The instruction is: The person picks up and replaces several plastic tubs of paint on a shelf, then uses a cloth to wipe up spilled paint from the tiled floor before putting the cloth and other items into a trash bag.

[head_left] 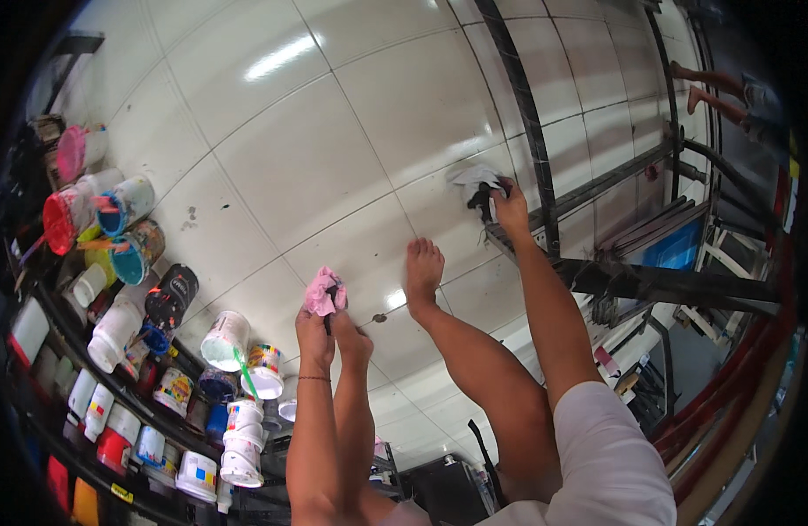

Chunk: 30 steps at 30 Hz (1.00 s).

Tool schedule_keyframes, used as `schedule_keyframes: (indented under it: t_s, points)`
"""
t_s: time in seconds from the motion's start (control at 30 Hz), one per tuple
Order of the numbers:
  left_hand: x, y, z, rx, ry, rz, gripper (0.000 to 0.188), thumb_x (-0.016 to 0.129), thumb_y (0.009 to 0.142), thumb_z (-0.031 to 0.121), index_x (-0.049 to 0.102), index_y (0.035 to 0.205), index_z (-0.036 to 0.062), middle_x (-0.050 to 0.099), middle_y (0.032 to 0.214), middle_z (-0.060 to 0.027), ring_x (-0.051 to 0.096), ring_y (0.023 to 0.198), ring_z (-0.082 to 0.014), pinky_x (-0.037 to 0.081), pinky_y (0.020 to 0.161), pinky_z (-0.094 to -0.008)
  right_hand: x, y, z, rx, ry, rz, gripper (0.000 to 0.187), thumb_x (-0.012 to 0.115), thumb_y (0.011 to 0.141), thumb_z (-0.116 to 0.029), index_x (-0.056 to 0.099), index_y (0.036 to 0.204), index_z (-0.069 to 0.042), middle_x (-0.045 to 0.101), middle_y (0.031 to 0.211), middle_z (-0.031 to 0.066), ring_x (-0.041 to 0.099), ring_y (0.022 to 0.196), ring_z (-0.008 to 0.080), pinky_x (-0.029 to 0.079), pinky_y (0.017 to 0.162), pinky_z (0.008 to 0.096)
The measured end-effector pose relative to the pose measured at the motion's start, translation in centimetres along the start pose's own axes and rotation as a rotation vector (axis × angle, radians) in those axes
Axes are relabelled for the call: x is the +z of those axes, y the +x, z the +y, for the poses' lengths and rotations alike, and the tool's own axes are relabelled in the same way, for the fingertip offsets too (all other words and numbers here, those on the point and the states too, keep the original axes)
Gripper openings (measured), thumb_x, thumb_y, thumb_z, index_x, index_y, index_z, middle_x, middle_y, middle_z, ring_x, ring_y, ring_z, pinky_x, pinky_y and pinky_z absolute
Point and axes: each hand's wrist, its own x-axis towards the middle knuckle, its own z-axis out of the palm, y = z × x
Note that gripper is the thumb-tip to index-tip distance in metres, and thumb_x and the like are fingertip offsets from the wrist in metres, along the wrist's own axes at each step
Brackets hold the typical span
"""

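A crumpled pink rag with dark stains is bunched in my left hand, above my left foot. The fingers are closed around its lower part and partly hidden by it. Out to the right, my right hand grips a whitish and black rag, which hangs from the fingers beside the corner of a dark metal frame. My bare right foot rests on the tiled floor between the two hands.
Shelves on the left hold several paint tubs and bottles. Open buckets stand on the floor, among them a white bucket with a green stick and a black tub. At the far right, another person's legs show.
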Motion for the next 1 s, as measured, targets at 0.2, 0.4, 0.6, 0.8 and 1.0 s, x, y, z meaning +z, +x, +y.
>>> schedule_keyframes:
  t_s: [0.2,0.4,0.6,0.8,1.0]
  points:
    - [2.2,-8.6,4.5,0.118,-0.082,-0.056,0.035,0.056,0.09,0.015,0.052,0.121,-0.0012,0.058,0.118,-0.0084,0.059,0.104,-0.0177,0.049,0.09,-0.0303,-7.5,-8.0,-15.4,0.303,1.065,-0.12,0.037,0.055,0.085,-0.021,0.053,0.117,-0.001,0.059,0.106,0.008,0.058,0.099,0.0217,0.046,0.085,0.0332]
    - [4.8,-21.5,11.7,0.24,-0.169,-0.074,0.035,0.057,0.092,0.025,0.054,0.119,0.0018,0.059,0.112,-0.0055,0.059,0.099,-0.0155,0.049,0.086,-0.03,-15.8,-19.1,-23.8,0.472,1.253,-0.256,0.036,0.046,0.092,-0.04,0.06,0.108,-0.012,0.065,0.098,0.0031,0.062,0.089,0.0176,0.05,0.083,0.0342]
    - [6.4,-38.0,23.7,0.337,-0.304,-0.227,0.028,0.056,0.091,0.013,0.055,0.118,0.0045,0.061,0.113,-0.0067,0.061,0.1,-0.0194,0.051,0.085,-0.0343,-26.5,-28.5,-34.5,0.363,1.014,-0.362,0.047,0.039,0.095,-0.047,0.061,0.107,-0.006,0.065,0.097,0.0072,0.063,0.09,0.0202,0.05,0.079,0.0336]
    - [3.5,-49.2,30.4,0.484,-0.25,-0.389,0.03,0.055,0.091,0.012,0.054,0.121,0.0115,0.059,0.116,-0.0028,0.059,0.105,-0.0172,0.05,0.089,-0.0322,-38.9,-40.7,-46.7,0.18,1.082,-0.503,0.043,0.051,0.093,-0.043,0.061,0.101,-0.002,0.066,0.09,0.0093,0.064,0.081,0.0189,0.051,0.069,0.0312]
    - [7.4,-54.9,32.8,0.471,-0.245,-0.562,0.026,0.058,0.09,0.011,0.057,0.115,0.0064,0.063,0.111,-0.0056,0.061,0.103,-0.0201,0.051,0.089,-0.0363,-46.2,-49.5,-39.9,0.03,1.213,-0.141,0.025,0.054,0.093,-0.026,0.056,0.104,-0.004,0.065,0.094,0.0077,0.064,0.082,0.0183,0.052,0.071,0.0317]
